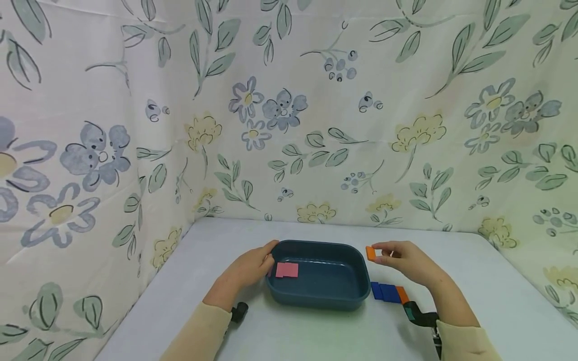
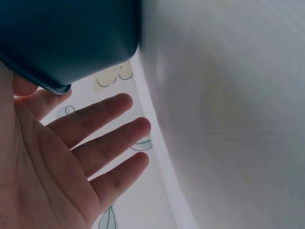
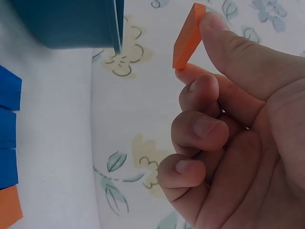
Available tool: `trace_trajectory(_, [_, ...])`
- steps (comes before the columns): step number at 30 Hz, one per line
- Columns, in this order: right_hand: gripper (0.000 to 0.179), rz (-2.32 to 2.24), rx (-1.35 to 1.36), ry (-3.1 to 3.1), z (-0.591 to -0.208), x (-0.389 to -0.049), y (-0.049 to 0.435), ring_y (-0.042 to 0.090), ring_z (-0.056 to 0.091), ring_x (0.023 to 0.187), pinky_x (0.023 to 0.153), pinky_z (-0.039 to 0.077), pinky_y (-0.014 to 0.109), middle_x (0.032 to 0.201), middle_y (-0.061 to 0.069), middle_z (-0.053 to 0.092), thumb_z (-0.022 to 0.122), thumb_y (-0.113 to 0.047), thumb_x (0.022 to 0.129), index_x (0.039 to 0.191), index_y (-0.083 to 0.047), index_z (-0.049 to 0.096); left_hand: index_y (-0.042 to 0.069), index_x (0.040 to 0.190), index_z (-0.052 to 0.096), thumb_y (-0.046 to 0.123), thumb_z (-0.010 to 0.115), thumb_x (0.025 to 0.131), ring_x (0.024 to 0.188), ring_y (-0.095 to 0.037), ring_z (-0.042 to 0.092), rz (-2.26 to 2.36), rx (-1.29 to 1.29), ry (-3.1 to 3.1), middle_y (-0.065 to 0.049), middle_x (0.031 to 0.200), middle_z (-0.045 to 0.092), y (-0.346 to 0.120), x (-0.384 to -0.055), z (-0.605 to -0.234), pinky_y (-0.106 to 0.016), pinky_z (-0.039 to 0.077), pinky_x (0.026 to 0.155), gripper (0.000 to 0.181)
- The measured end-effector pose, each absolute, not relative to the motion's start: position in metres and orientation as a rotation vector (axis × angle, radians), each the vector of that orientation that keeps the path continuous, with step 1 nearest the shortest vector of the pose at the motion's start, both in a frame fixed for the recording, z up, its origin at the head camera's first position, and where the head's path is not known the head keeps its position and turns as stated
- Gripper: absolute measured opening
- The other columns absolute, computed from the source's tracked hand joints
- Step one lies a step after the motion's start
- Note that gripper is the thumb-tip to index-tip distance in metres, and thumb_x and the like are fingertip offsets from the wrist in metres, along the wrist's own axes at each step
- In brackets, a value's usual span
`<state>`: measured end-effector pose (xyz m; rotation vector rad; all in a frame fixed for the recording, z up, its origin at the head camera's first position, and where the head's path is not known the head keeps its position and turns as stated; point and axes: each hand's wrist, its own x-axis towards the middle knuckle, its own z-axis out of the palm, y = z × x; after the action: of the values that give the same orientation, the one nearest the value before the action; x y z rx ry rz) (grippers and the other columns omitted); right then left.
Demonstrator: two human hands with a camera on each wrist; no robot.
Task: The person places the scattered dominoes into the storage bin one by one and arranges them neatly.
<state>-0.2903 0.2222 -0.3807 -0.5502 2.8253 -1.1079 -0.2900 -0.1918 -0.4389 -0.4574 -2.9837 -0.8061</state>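
Observation:
A dark teal plastic tub (image 1: 316, 302) stands on the white table. My left hand (image 1: 252, 265) holds its left end at the rim; in the left wrist view the other fingers (image 2: 105, 148) stretch out beside the tub, and the thumb is partly hidden. Pink square tiles (image 1: 290, 269) overlap inside the tub at its left side. Beyond the tub's right rim, my right hand (image 1: 408, 260) pinches an orange tile (image 1: 370, 253) between thumb and forefinger, raised off the table. In the right wrist view, its other fingers (image 3: 200, 129) curl inward, and the orange tile (image 3: 188, 38) is tilted.
Blue tiles (image 1: 389, 293) lie in a row on the table right of the tub, with an orange tile (image 1: 402, 295) at the row's right end. Black wrist gear (image 1: 420, 317) partly overlaps that end. A floral cloth (image 1: 316, 150) hangs behind the table (image 1: 325, 336).

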Motion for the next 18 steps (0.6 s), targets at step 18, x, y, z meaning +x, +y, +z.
trace_trajectory(18, [0.041, -1.168, -0.796, 2.689, -0.394, -0.282, 0.181, 0.02, 0.051, 0.071, 0.058, 0.043, 0.026, 0.086, 0.004, 0.052, 0.069, -0.03, 0.094, 0.128, -0.006, 0.067, 0.018, 0.158, 0.035, 0.028, 0.039, 0.1, 0.115, -0.017, 0.053, -0.854, -0.509, -2.969, -0.003, 0.148, 0.049, -0.194, -0.289, -0.437, -0.047, 0.038, 0.11, 0.059])
